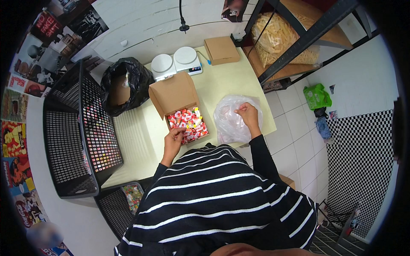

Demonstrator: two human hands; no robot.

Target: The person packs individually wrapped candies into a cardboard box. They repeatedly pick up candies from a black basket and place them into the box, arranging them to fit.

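An open cardboard box (174, 91) stands before me, filled with red, white and yellow wrapped candies (189, 121). My left hand (173, 140) is at the box's near left edge, fingers bent over the candies; whether a candy is between them cannot be told. To the right lies a clear plastic bag (225, 126), loosely crumpled on the pale table (205, 84). Over the bag hovers my right hand (248, 116), thumb and fingertips close together. It is too small to tell whether they pinch anything.
Two white kitchen scales (186, 58) and a closed cardboard box (222, 50) stand at the back. At left are a black bin bag (141, 75) and black plastic baskets (64, 128) with wrapped candies. Bagged dry snacks (275, 38) fill a shelf at right.
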